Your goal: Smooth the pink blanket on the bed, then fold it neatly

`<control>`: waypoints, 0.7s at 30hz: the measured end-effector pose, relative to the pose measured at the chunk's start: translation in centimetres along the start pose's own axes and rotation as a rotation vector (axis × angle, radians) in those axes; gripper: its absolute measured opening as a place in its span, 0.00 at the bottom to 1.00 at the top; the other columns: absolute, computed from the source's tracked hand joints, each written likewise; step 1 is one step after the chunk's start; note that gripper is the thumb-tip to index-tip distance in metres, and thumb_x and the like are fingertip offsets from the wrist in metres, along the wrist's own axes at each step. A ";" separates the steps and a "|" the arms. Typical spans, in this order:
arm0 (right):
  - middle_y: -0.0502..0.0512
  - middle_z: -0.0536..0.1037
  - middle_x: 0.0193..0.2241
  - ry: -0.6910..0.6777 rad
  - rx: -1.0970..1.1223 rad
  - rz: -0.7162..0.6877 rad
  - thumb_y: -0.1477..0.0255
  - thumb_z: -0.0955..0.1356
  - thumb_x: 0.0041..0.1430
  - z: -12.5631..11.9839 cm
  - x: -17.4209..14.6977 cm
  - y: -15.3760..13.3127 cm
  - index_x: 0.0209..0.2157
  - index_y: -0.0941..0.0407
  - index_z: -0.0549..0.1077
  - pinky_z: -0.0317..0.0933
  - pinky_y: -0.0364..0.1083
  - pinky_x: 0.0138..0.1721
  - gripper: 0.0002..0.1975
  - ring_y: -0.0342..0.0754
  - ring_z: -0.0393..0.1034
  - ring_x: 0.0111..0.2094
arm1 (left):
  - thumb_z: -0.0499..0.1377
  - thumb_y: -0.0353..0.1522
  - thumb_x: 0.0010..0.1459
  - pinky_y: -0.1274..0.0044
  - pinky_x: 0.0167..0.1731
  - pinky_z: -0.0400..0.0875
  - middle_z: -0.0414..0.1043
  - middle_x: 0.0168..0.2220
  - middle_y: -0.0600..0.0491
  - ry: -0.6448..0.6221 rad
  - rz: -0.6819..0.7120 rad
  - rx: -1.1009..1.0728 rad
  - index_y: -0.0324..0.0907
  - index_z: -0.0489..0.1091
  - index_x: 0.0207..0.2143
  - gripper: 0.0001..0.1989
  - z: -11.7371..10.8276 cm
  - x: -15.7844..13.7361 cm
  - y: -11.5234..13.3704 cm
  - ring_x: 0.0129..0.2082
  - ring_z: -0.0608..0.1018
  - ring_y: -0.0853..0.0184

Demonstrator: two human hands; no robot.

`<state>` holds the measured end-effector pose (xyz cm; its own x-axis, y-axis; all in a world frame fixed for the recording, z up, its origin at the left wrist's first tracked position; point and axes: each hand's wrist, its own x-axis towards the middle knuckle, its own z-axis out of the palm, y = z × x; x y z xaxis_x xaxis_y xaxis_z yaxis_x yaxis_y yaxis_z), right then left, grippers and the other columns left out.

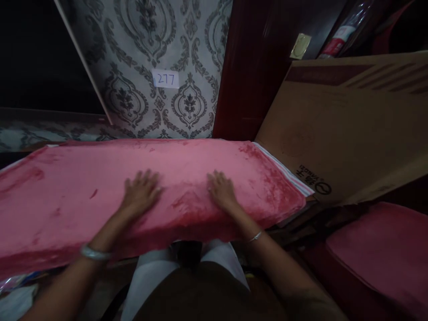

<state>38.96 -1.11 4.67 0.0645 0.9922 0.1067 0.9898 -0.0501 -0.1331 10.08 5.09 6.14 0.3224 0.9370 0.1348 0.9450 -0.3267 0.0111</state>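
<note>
A pink plush cloth (96, 169) is spread over a long surface in front of me, with darker brushed patches in its pile. My left hand (141, 192) lies on it, palm down, fingers spread and slightly blurred. Farther right, my right hand (220, 189) rests flat on the same cloth with its fingers apart. Neither hand holds anything. Along the right end of the cloth shows a striped white edging (284, 168). The front of the cloth hangs down above my legs.
A large cardboard box (341, 120) stands against the right end. Behind the cloth are patterned wallpaper (190, 58) with a paper label (166, 79), a dark red door frame (247, 67) and a dark screen (43, 58). Another pink covered piece (384, 249) is at lower right.
</note>
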 end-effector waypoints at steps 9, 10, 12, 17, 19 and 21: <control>0.48 0.42 0.73 -0.080 0.088 -0.169 0.60 0.54 0.72 2.1 -1.8 -4.9 0.71 0.46 0.49 0.33 0.65 0.69 0.29 0.55 0.32 0.73 | 0.47 0.47 0.66 0.45 0.67 0.39 0.43 0.73 0.51 -0.047 0.156 -0.065 0.49 0.53 0.70 0.32 3.4 -2.7 5.6 0.73 0.45 0.47; 0.48 0.42 0.73 -0.078 0.089 -0.170 0.60 0.54 0.72 2.0 -1.7 -4.8 0.71 0.46 0.49 0.33 0.66 0.69 0.29 0.55 0.32 0.73 | 0.47 0.47 0.66 0.45 0.67 0.39 0.44 0.73 0.51 -0.044 0.153 -0.068 0.49 0.53 0.70 0.32 3.4 -2.7 5.4 0.73 0.45 0.47; 0.48 0.42 0.73 -0.080 0.092 -0.169 0.60 0.54 0.72 1.9 -1.6 -4.8 0.71 0.47 0.49 0.32 0.66 0.69 0.29 0.56 0.32 0.73 | 0.47 0.48 0.66 0.45 0.67 0.40 0.44 0.73 0.51 -0.039 0.149 -0.072 0.50 0.53 0.70 0.32 3.3 -2.7 5.2 0.72 0.45 0.47; 0.48 0.43 0.73 -0.122 0.099 -0.189 0.57 0.54 0.72 1.6 -2.1 -4.0 0.71 0.46 0.51 0.32 0.64 0.69 0.29 0.55 0.34 0.73 | 0.47 0.48 0.66 0.46 0.67 0.41 0.43 0.73 0.51 -0.059 0.145 -0.061 0.50 0.53 0.70 0.33 2.7 -2.9 4.9 0.72 0.46 0.47; 0.48 0.44 0.73 -0.129 0.104 -0.186 0.56 0.55 0.72 1.5 -2.6 -2.9 0.71 0.46 0.51 0.31 0.63 0.70 0.30 0.54 0.34 0.73 | 0.47 0.49 0.66 0.45 0.67 0.41 0.42 0.73 0.52 -0.076 0.117 -0.038 0.49 0.52 0.70 0.33 2.4 -3.4 4.2 0.73 0.45 0.48; 0.47 0.44 0.73 -0.133 0.100 -0.160 0.55 0.55 0.71 1.4 -3.3 -1.5 0.71 0.46 0.50 0.32 0.63 0.70 0.30 0.54 0.33 0.73 | 0.46 0.48 0.66 0.45 0.66 0.43 0.41 0.73 0.53 -0.088 0.064 -0.012 0.51 0.52 0.70 0.33 2.2 -4.1 3.1 0.73 0.44 0.47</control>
<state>37.11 -4.11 3.18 -0.1159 0.9933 0.0048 0.9682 0.1140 -0.2226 11.83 0.55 3.41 0.3858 0.9213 0.0481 0.9219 -0.3870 0.0170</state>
